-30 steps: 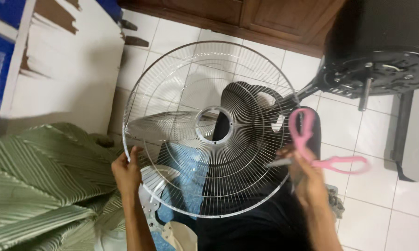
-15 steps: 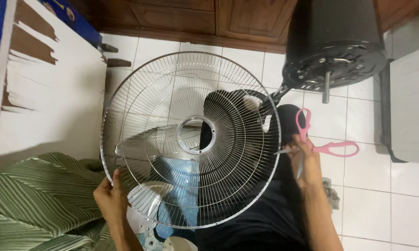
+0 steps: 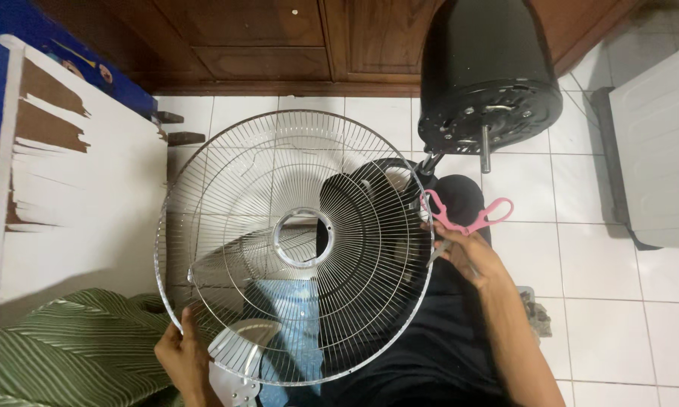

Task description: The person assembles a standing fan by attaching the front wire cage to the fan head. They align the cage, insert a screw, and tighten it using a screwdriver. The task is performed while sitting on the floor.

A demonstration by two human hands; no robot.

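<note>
A round wire fan guard (image 3: 294, 241) with a central ring is held up in front of me, facing the camera. My left hand (image 3: 180, 356) grips its lower left rim. My right hand (image 3: 464, 255) is at the guard's right rim and holds pink-handled scissors (image 3: 467, 215), handles pointing up and right. The black fan motor housing (image 3: 486, 71) with its bare shaft stands just beyond, to the upper right. Through the wires I see a silver fan blade (image 3: 238, 354) and the fan's black base.
A torn white and blue cardboard box (image 3: 61, 188) lies at the left. Green striped cloth (image 3: 61, 354) is at the lower left. Wooden cabinets (image 3: 264, 38) line the far side. A grey-white appliance (image 3: 660, 151) stands at the right on white floor tiles.
The guard has shifted left and lower in view, both hands with it. My right hand's scissors have closed together and turned upward. The motor now sits nearer the centre of view.
</note>
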